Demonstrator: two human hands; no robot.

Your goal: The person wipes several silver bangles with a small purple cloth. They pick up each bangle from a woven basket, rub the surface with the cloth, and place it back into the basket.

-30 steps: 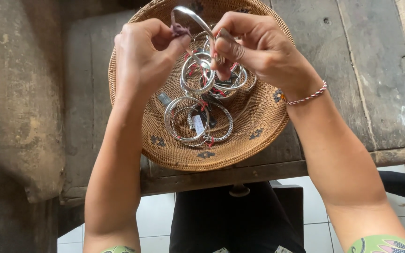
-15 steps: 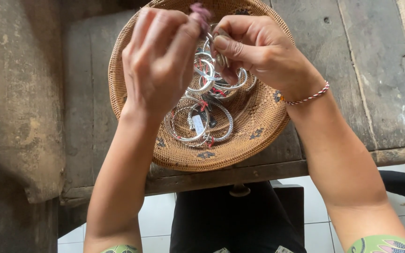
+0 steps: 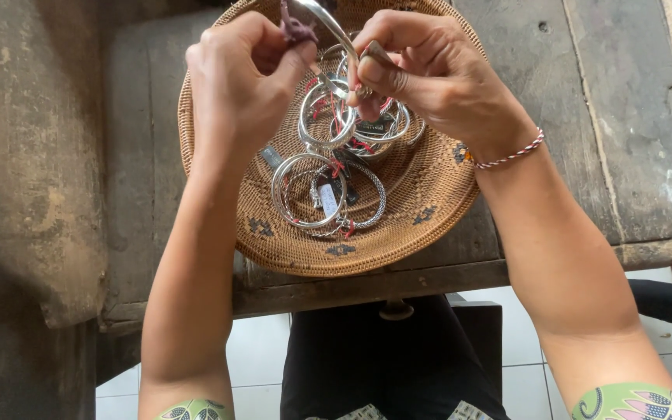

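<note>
My left hand (image 3: pixel 244 78) and my right hand (image 3: pixel 428 71) are raised together over a round woven basket (image 3: pixel 421 210). Between them is a curved silver bangle (image 3: pixel 333 25). My right hand's fingers pinch one end of it. In my left hand's closed fingertips is a small purple scrap (image 3: pixel 295 29), pressed against the bangle's other end. Several silver bangles (image 3: pixel 328 194) with small tags and red threads lie piled in the basket below my hands.
The basket rests on a worn grey wooden table (image 3: pixel 624 117), near its front edge (image 3: pixel 429 280). A thick weathered wooden post (image 3: pixel 33 171) stands at the left. White floor tiles (image 3: pixel 262 358) and my dark-clothed lap show under the table.
My left hand swept over the bangle, covering the basket, and has drawn back to the left. The bangle now stands higher between both hands. My right hand has barely moved.
</note>
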